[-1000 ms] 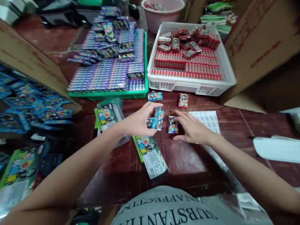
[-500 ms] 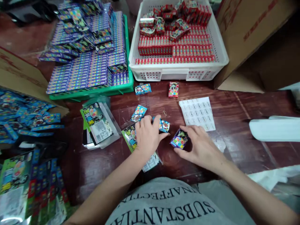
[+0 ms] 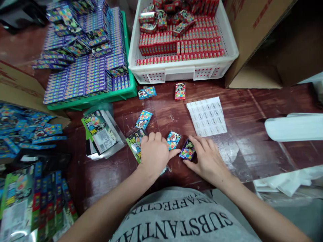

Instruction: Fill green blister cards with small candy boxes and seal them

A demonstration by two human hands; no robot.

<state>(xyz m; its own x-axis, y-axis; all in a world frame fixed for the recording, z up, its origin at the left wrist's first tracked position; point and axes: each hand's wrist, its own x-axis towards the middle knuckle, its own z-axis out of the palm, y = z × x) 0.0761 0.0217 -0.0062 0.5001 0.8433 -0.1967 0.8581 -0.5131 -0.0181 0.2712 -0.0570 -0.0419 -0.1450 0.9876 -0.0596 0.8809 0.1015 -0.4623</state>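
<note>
My left hand (image 3: 154,154) has its fingers curled above a green and black printed packet (image 3: 135,141). Its forefinger and thumb close round the lower left end of a small blue box (image 3: 173,138); the fingertips are hidden. Just to the right, my right hand (image 3: 208,158) pinches a small purple box (image 3: 187,150) between fingers and thumb, low over the table. Another blue box (image 3: 144,119) lies beyond the packet, and one more blue box (image 3: 147,92) is farther back. A red box (image 3: 180,91) lies near the white crate.
A white crate (image 3: 181,74) holds red boxes; a green tray (image 3: 101,101) bears stacked purple boxes. A sticker sheet (image 3: 208,116) lies right of centre. Printed packets (image 3: 101,132) and blue boxes (image 3: 27,127) are at left. A cardboard carton (image 3: 248,43) stands at back right.
The blue box by my left hand has turned to a more upright angle. My right hand has brought the purple box closer to it. The whole view has shifted slightly.
</note>
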